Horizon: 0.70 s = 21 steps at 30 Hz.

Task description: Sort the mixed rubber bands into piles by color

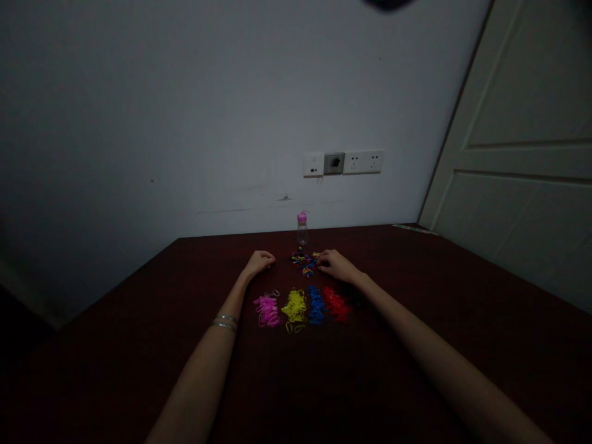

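On the dark tabletop [203, 259], a mixed pile of bands [304, 261] lay between two hands, just in front of a bottle [302, 233].

The right hand's [335, 265] fingers were bent at the pile's right edge; the left hand's [259, 262] were curled, apart from it. Whether either pinched a band could not be told. The bands were judged light, soft and springy, prone to tangling, best taken by one loop's outer edge.
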Each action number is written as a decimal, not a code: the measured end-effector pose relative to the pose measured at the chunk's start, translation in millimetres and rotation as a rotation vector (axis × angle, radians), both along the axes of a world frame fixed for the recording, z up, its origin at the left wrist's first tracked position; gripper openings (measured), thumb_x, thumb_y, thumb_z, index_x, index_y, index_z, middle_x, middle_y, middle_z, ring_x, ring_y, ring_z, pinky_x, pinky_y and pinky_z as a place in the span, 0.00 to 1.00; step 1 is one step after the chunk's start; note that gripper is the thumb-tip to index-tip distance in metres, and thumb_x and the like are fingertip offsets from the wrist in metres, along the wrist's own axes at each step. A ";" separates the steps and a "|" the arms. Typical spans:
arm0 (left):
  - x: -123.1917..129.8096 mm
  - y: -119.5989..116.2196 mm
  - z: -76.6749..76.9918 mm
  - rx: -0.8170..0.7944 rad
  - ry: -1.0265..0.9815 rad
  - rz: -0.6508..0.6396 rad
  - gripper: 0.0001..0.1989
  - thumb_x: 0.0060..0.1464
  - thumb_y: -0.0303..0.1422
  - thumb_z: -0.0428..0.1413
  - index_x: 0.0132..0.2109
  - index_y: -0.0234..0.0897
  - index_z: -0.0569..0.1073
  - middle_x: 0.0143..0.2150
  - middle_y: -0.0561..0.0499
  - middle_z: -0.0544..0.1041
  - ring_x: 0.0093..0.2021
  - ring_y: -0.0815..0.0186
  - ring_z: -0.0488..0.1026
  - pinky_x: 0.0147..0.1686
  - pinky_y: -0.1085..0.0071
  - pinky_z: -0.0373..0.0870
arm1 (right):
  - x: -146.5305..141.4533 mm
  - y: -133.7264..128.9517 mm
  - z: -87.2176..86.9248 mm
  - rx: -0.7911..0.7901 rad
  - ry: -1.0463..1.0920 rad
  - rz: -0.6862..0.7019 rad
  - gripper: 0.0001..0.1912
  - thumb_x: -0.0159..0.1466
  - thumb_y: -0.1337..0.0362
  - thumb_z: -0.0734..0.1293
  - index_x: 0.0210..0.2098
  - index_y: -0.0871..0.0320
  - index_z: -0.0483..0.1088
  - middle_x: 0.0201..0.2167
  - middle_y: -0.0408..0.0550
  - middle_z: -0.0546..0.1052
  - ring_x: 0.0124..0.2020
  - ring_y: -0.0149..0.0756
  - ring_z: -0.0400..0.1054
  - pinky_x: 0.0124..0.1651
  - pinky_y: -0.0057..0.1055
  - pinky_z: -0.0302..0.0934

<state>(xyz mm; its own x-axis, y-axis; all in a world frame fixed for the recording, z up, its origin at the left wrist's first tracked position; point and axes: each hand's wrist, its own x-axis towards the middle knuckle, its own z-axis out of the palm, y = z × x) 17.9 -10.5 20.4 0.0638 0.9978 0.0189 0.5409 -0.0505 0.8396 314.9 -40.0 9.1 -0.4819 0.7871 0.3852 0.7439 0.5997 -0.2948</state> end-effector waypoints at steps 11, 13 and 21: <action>4.2 -6.9 6.0 -0.027 0.015 0.024 0.09 0.44 0.32 0.56 0.32 0.30 0.74 0.14 0.58 0.63 0.15 0.76 0.54 0.17 0.78 0.50 | -2.4 -4.6 8.6 0.006 0.025 0.027 0.04 0.58 0.66 0.66 0.30 0.57 0.75 0.43 0.51 0.73 0.46 0.39 0.66 0.50 0.33 0.57; 3.9 -7.1 6.1 -0.028 0.011 0.010 0.09 0.44 0.33 0.56 0.32 0.30 0.74 0.14 0.58 0.63 0.15 0.76 0.54 0.17 0.78 0.50 | -0.4 -3.6 10.2 0.006 0.055 0.032 0.04 0.58 0.65 0.67 0.29 0.57 0.74 0.41 0.51 0.74 0.45 0.38 0.66 0.50 0.33 0.58; 3.4 -6.0 4.2 -0.015 0.007 0.005 0.09 0.43 0.32 0.56 0.31 0.29 0.74 0.15 0.58 0.63 0.15 0.76 0.55 0.17 0.78 0.50 | 12.6 -13.1 25.5 -0.099 0.195 0.068 0.05 0.55 0.63 0.68 0.26 0.57 0.75 0.37 0.49 0.75 0.43 0.38 0.68 0.49 0.34 0.60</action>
